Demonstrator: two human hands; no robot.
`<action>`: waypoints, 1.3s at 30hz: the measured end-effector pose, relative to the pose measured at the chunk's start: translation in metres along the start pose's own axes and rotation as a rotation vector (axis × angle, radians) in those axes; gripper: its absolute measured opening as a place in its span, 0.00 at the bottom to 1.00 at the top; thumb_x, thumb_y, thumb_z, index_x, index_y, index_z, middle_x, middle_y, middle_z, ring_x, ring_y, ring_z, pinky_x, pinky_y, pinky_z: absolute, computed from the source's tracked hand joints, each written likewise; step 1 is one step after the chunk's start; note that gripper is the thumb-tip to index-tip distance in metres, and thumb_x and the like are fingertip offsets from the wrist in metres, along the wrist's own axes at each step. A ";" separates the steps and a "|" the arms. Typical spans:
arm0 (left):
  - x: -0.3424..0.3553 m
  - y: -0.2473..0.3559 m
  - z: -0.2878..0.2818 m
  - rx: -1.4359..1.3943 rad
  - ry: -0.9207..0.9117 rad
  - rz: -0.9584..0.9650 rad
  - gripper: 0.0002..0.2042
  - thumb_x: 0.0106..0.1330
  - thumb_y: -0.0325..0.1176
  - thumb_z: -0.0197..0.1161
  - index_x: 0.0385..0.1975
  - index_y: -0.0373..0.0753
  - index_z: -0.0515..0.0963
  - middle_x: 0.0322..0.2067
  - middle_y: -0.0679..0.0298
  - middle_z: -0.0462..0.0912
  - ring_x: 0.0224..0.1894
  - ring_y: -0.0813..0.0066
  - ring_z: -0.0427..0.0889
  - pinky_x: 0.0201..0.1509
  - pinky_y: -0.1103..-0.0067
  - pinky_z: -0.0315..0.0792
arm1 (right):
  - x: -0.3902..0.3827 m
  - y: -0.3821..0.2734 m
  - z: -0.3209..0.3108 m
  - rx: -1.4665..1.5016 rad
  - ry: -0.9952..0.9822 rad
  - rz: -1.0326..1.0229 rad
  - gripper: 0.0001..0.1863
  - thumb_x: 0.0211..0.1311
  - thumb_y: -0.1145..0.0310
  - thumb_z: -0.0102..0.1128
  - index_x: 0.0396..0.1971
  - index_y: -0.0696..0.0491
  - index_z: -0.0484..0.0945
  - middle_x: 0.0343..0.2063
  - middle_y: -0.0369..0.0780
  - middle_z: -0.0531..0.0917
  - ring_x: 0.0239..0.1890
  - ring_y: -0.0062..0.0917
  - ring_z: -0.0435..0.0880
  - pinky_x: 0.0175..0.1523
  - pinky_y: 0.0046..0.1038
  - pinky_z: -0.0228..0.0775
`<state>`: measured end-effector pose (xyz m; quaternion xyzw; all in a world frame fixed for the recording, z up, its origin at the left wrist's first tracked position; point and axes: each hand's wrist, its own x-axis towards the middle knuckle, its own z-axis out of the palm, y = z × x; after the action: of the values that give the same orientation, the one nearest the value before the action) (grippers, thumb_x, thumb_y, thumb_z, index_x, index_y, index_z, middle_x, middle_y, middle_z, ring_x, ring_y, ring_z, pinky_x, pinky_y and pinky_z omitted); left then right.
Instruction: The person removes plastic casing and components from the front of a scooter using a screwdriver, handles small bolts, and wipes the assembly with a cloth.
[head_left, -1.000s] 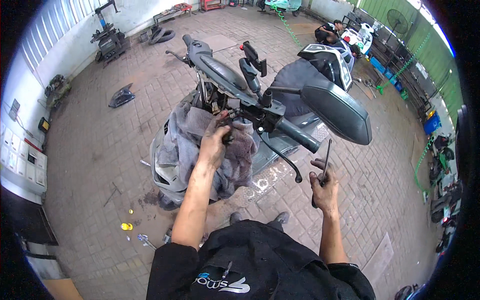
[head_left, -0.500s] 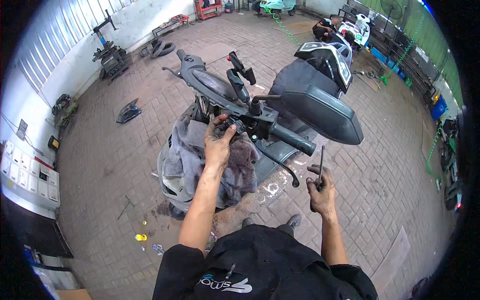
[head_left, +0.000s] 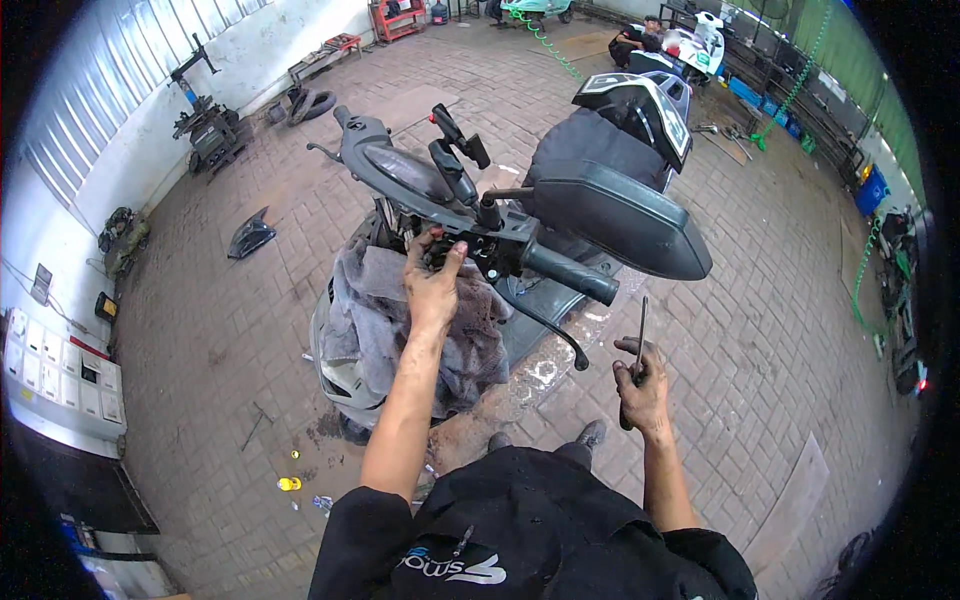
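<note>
A scooter stands before me with its dark handlebar (head_left: 571,272), black mirror (head_left: 620,225) and curved brake lever (head_left: 548,324). My left hand (head_left: 435,268) is closed on a dark part (head_left: 455,250), probably of the switch housing, just beneath the bar; thumb and fingers partly hide it. A bunched grey towel (head_left: 370,320) covers the front bodywork below. Lower right of the grip, my right hand (head_left: 642,385) is closed around a screwdriver (head_left: 642,330), blade pointing up, not touching the scooter. My fingertips are dark with grime.
Brick paving (head_left: 220,340) surrounds the scooter. A loose dark panel (head_left: 250,235) lies at left, a yellow bottle (head_left: 289,484) and small tools at lower left. A tyre machine (head_left: 208,130), tyres (head_left: 305,108) and red rack (head_left: 398,20) stand behind. A co-worker (head_left: 632,45) crouches by a white scooter.
My left hand has pushed the dark part up closer under the handlebar, fingers tucked further in. The view has shifted slightly; my right hand still holds the screwdriver upright.
</note>
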<state>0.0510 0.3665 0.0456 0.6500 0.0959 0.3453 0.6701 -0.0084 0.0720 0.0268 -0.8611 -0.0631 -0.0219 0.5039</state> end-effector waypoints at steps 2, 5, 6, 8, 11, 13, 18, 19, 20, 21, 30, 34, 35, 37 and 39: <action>-0.001 0.000 0.005 0.074 -0.006 0.031 0.15 0.54 0.28 0.65 0.40 0.33 0.72 0.36 0.63 0.77 0.38 0.78 0.74 0.45 0.82 0.68 | 0.000 0.005 0.001 0.014 0.008 -0.005 0.15 0.50 0.74 0.56 0.40 0.53 0.75 0.38 0.40 0.74 0.26 0.24 0.70 0.33 0.25 0.64; 0.004 -0.007 0.004 0.320 -0.033 0.118 0.16 0.55 0.35 0.64 0.38 0.32 0.73 0.37 0.56 0.77 0.40 0.68 0.74 0.49 0.76 0.66 | 0.000 0.015 0.003 0.030 0.024 -0.016 0.15 0.50 0.74 0.56 0.40 0.53 0.75 0.38 0.41 0.74 0.25 0.24 0.70 0.33 0.25 0.64; 0.006 -0.016 0.002 0.367 -0.044 0.136 0.16 0.56 0.37 0.64 0.38 0.33 0.74 0.38 0.54 0.76 0.40 0.65 0.73 0.50 0.75 0.65 | 0.000 0.019 0.003 0.028 0.027 -0.020 0.15 0.50 0.73 0.56 0.40 0.53 0.75 0.37 0.41 0.74 0.25 0.24 0.70 0.32 0.25 0.64; 0.008 -0.047 -0.011 0.786 0.034 0.521 0.14 0.57 0.38 0.63 0.38 0.37 0.76 0.41 0.51 0.74 0.43 0.55 0.71 0.51 0.69 0.64 | -0.001 0.018 0.005 0.036 0.015 -0.006 0.15 0.49 0.73 0.56 0.41 0.53 0.75 0.36 0.41 0.74 0.24 0.23 0.69 0.32 0.25 0.64; 0.008 -0.054 -0.011 0.889 0.026 0.658 0.10 0.58 0.40 0.61 0.36 0.44 0.78 0.43 0.48 0.71 0.46 0.43 0.67 0.53 0.61 0.62 | -0.003 0.021 0.002 0.045 0.019 0.046 0.15 0.49 0.73 0.56 0.41 0.52 0.75 0.34 0.40 0.73 0.24 0.23 0.69 0.31 0.25 0.63; 0.002 -0.026 0.002 0.741 -0.009 0.458 0.10 0.57 0.40 0.61 0.34 0.44 0.79 0.42 0.49 0.71 0.46 0.40 0.66 0.52 0.59 0.63 | -0.005 0.030 0.000 0.042 0.033 0.051 0.16 0.49 0.73 0.56 0.41 0.52 0.75 0.33 0.40 0.73 0.22 0.22 0.68 0.30 0.25 0.63; -0.003 -0.003 0.008 0.544 -0.044 0.301 0.14 0.52 0.37 0.65 0.32 0.34 0.75 0.35 0.48 0.73 0.40 0.50 0.71 0.47 0.65 0.64 | -0.008 0.027 -0.001 0.052 0.022 0.170 0.16 0.49 0.73 0.57 0.41 0.51 0.75 0.33 0.40 0.73 0.20 0.19 0.68 0.28 0.24 0.62; -0.005 0.000 0.009 0.536 -0.046 0.314 0.15 0.52 0.37 0.65 0.33 0.34 0.74 0.35 0.48 0.73 0.40 0.50 0.71 0.47 0.65 0.65 | -0.008 0.030 -0.001 0.053 0.022 0.162 0.16 0.49 0.73 0.57 0.41 0.51 0.75 0.33 0.40 0.74 0.20 0.19 0.68 0.28 0.24 0.63; -0.007 0.000 0.010 0.526 -0.050 0.327 0.16 0.51 0.37 0.65 0.34 0.33 0.74 0.35 0.49 0.73 0.39 0.51 0.71 0.46 0.66 0.65 | -0.008 0.033 0.000 0.052 0.022 0.155 0.16 0.49 0.73 0.57 0.41 0.51 0.75 0.33 0.40 0.74 0.21 0.20 0.68 0.29 0.24 0.63; -0.008 0.000 0.011 0.522 -0.027 0.338 0.17 0.50 0.37 0.66 0.35 0.32 0.73 0.36 0.48 0.73 0.39 0.50 0.71 0.45 0.66 0.65 | -0.007 0.036 0.000 0.056 0.022 0.137 0.16 0.49 0.73 0.57 0.41 0.51 0.75 0.33 0.39 0.74 0.21 0.20 0.69 0.29 0.24 0.64; -0.008 -0.014 0.015 0.771 0.026 0.551 0.24 0.47 0.37 0.67 0.37 0.25 0.69 0.38 0.41 0.71 0.41 0.45 0.71 0.47 0.64 0.66 | 0.005 0.051 -0.008 0.191 -0.120 0.352 0.15 0.51 0.70 0.58 0.42 0.53 0.75 0.31 0.38 0.77 0.19 0.20 0.70 0.26 0.22 0.64; 0.001 -0.042 0.003 0.918 0.039 0.665 0.24 0.47 0.36 0.66 0.38 0.24 0.68 0.39 0.41 0.70 0.41 0.44 0.70 0.48 0.64 0.65 | 0.020 0.147 0.001 0.775 -0.161 0.576 0.16 0.55 0.64 0.56 0.43 0.53 0.74 0.32 0.41 0.77 0.18 0.20 0.71 0.22 0.22 0.64; 0.002 -0.043 0.003 0.932 0.043 0.651 0.24 0.47 0.36 0.66 0.38 0.24 0.68 0.39 0.41 0.70 0.42 0.44 0.70 0.48 0.64 0.65 | 0.023 0.167 0.001 0.959 -0.119 0.718 0.17 0.55 0.63 0.56 0.43 0.53 0.73 0.32 0.42 0.77 0.18 0.21 0.71 0.22 0.23 0.65; -0.003 -0.028 0.018 0.796 0.057 0.494 0.25 0.46 0.35 0.65 0.40 0.24 0.68 0.39 0.41 0.70 0.42 0.44 0.70 0.49 0.64 0.65 | 0.032 0.208 -0.006 1.235 0.032 0.982 0.16 0.54 0.62 0.55 0.42 0.51 0.72 0.33 0.46 0.77 0.16 0.22 0.69 0.22 0.24 0.67; -0.009 -0.026 0.019 0.815 0.076 0.501 0.26 0.48 0.35 0.65 0.43 0.25 0.67 0.41 0.44 0.71 0.43 0.47 0.71 0.50 0.65 0.66 | 0.033 0.244 -0.012 1.332 0.126 1.073 0.11 0.54 0.65 0.53 0.36 0.53 0.70 0.32 0.46 0.76 0.20 0.27 0.72 0.26 0.28 0.69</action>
<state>0.0638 0.3483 0.0205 0.8498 0.0881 0.4540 0.2529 0.0569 -0.0540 -0.1748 -0.2962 0.3812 0.2131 0.8495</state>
